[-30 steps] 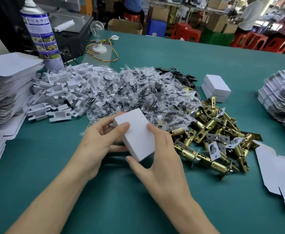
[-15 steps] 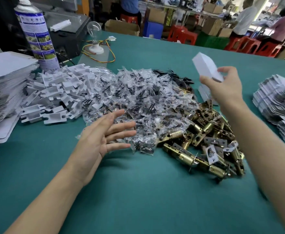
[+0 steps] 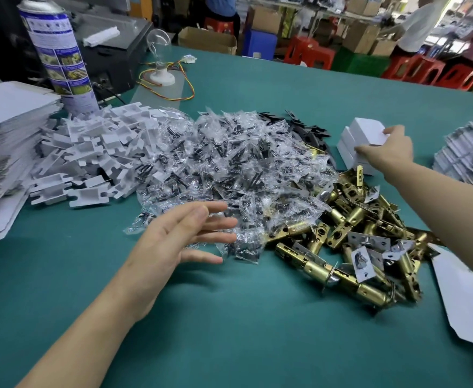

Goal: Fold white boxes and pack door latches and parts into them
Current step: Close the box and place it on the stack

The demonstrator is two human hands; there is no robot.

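Right hand (image 3: 389, 148) is reaching way out and gripping a folded white box (image 3: 366, 131), with the thumb on the near edge and the fingers curling over the far side. That box is sitting on top of the other folded boxes (image 3: 347, 156), directly under the hand. Can't tell if it's fully resting on them or just a hair above.

On the near side of that hand, a pile of brass latches (image 3: 355, 217) is sprawling across the bench (image 3: 229, 337), some of them carrying little white tags. A stack of flat box blanks (image 3: 464, 155) is sitting just right of the hand, and one loose blank (image 3: 464, 298) is lying beside the forearm.

Left hand (image 3: 179, 239) is hanging open, fingers straight and spread, holding nothing. Its fingertips are hovering at the near edge of a big heap of clear screw bags (image 3: 229, 169); can't tell if they're touching. Beyond and left of that hand, white card inserts (image 3: 89, 152) are piling up.
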